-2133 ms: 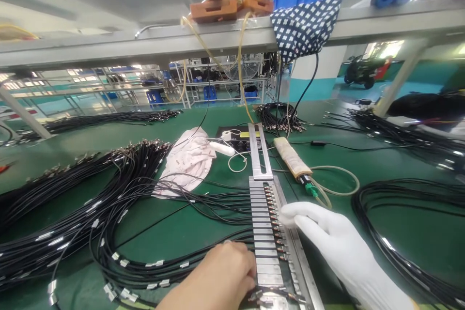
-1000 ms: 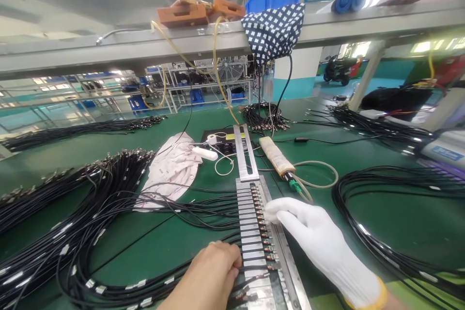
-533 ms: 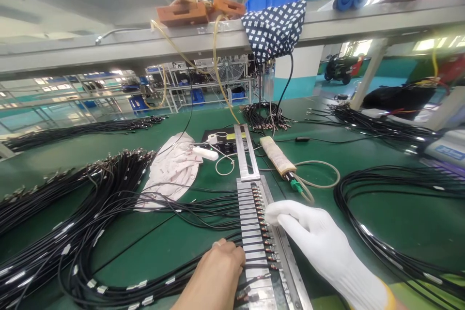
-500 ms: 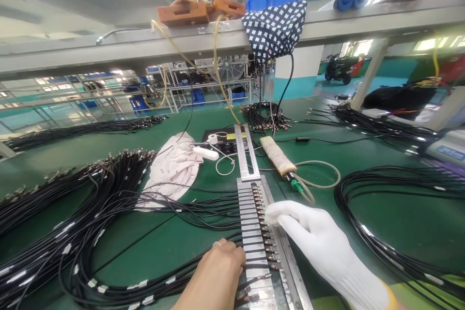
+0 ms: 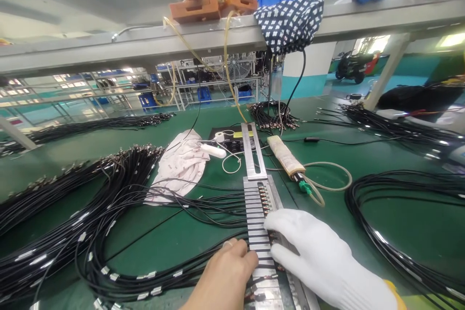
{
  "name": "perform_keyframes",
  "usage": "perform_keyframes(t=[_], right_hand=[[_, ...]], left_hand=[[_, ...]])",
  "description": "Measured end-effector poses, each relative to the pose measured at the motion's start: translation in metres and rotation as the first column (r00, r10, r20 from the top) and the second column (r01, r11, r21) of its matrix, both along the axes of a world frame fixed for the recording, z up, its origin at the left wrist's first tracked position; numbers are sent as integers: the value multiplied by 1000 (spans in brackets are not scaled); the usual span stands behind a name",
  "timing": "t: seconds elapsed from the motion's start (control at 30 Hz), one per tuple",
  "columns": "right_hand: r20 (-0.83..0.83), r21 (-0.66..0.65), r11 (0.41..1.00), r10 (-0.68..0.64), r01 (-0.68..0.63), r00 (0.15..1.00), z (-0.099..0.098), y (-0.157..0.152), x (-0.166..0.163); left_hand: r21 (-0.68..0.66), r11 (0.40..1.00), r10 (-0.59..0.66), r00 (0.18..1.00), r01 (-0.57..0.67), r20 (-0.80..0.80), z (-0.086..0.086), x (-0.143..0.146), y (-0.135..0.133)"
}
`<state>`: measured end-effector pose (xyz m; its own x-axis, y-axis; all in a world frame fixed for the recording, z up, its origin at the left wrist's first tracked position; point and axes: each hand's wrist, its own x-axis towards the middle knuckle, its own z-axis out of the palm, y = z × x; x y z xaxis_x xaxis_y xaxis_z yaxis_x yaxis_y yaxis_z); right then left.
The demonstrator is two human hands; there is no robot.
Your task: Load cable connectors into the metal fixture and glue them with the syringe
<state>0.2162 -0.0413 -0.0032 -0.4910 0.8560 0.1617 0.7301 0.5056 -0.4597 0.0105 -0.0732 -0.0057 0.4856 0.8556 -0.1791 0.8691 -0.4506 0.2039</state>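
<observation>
A slotted metal fixture [image 5: 256, 225] runs away from me on the table, with black cables [image 5: 218, 207] laid side by side across its slots. Their metal-tipped ends [image 5: 264, 196] line up along its right side. My bare left hand [image 5: 230, 269], a ring on one finger, is closed over cables at the fixture's left edge; its fingertips are partly hidden. In a white glove, my right hand [image 5: 312, 252] hovers at the cable ends, thumb and fingers apart, covering several of them. A slotted flat metal bar [image 5: 250, 147] adjoins the fixture's far end.
Thick black cable bundles [image 5: 119, 179] cover the left side, and a coil [image 5: 366, 223] lies right. A pale cloth [image 5: 183, 164], a black box [image 5: 236, 143] and a wrapped tool with a green tip [image 5: 285, 155] sit around the fixture. Overhead runs a shelf beam [image 5: 127, 48].
My right thumb and fingers have parted from a near pinch, and that hand has moved slightly nearer along the cable ends. My left hand has edged onto the fixture. The view has shifted a little.
</observation>
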Motion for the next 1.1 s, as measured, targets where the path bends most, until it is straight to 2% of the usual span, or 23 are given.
perform_keyframes(t=[0.13,0.37,0.6,0.67,0.77,0.87,0.9,0.97,1.1], right_hand=[[81,-32,999,41,-39,996,0,2,-4],[159,-118,993,39,-20,987,-4,7,-6],[209,-160,987,45,-11,977,-2,13,-9],[230,-176,984,55,-14,972,2,14,-12],[253,-207,978,67,-13,965,10,14,-15],[243,-236,971,85,-26,966,13,13,-14],[232,-237,971,87,-31,969,11,12,-13],[197,-217,976,79,-35,977,7,11,-11],[84,-159,987,13,1,996,-7,12,-6]], left_hand=[[9,1000,-18,999,18,-35,-7,0,1],[60,997,-42,999,43,-18,-7,-1,0],[5,994,-111,988,112,-111,-1,4,3],[64,989,-123,987,130,-104,-6,7,-1],[147,985,-82,996,86,-34,-26,10,-13],[99,995,8,1000,-9,4,-41,10,-21],[67,998,23,1000,-24,4,-39,10,-20],[5,1000,11,1000,-11,6,-25,6,-15],[-101,994,-32,996,40,82,27,-4,-3]])
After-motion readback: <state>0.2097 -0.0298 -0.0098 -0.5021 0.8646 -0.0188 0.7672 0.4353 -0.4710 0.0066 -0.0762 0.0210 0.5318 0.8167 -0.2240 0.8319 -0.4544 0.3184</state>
